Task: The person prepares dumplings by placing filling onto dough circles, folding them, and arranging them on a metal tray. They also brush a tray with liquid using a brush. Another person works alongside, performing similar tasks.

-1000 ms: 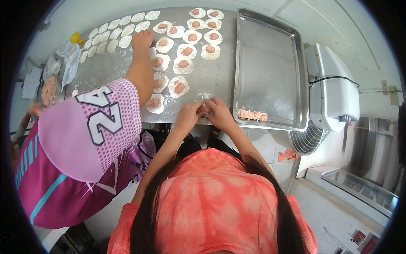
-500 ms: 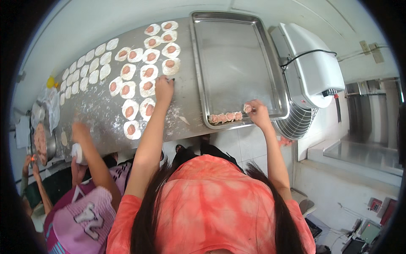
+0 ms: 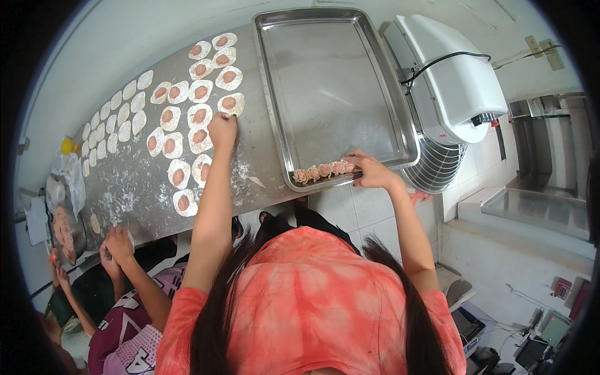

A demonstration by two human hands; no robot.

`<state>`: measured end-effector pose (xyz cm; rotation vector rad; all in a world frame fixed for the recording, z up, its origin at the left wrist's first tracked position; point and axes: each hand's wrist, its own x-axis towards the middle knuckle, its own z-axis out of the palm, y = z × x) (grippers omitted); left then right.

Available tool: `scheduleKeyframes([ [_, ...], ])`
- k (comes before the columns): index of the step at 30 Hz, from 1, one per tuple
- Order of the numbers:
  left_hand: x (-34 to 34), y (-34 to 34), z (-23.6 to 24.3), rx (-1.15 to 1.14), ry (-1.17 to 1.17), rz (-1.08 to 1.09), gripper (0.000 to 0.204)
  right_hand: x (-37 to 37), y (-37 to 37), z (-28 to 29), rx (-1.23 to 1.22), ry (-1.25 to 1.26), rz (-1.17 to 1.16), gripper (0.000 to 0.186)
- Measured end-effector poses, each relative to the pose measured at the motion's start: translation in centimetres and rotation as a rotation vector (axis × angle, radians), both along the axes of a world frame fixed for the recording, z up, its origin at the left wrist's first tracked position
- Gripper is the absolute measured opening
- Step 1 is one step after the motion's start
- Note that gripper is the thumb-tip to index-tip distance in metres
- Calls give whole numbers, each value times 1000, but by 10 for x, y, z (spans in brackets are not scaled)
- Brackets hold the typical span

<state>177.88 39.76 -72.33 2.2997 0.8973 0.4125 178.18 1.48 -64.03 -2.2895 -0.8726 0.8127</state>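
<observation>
Round white dumpling wrappers, many topped with a ball of pink meat filling, lie in rows on the floured steel table [image 3: 134,206]. My left hand [image 3: 223,130] is closed at the near edge of one filled wrapper [image 3: 230,104], the fingertips pinching its rim. A large shallow metal tray [image 3: 325,75] stands to the right. Along its near edge sits a short row of folded dumplings [image 3: 324,170]. My right hand [image 3: 370,170] is at the right end of this row, its fingers around the last dumpling, which they partly hide.
A white mixer [image 3: 453,81] with a wire guard [image 3: 437,169] stands right of the tray. At the left, a co-worker's hands [image 3: 119,247] work at the table edge by a metal bowl of pink filling [image 3: 64,234]. Bare wrappers [image 3: 139,122] lie far left. A dough scrap [image 3: 257,181] lies near the tray.
My right hand has brought its dumpling down to the row's end. My left hand has closed in on a filled wrapper. The view has shifted slightly; the co-worker's hands have come together.
</observation>
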Motion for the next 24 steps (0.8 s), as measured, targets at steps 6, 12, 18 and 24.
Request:
scheduleKeyframes([
  [6, -51, -15, 12, -102, -88, -56, 13, 10, 2, -3, -88, -21, 111, 64],
  [12, -130, -31, 3, -297, -156, 10, 33, 0, 75, 29, 249, -98, -110, 49],
  [18, -178, -44, 15, -361, -151, 42, 54, -47, 209, -53, 148, -320, 61, 36],
  [24, -194, -35, -8, -373, -221, -62, 41, -71, 243, -75, 398, -270, 29, 31],
])
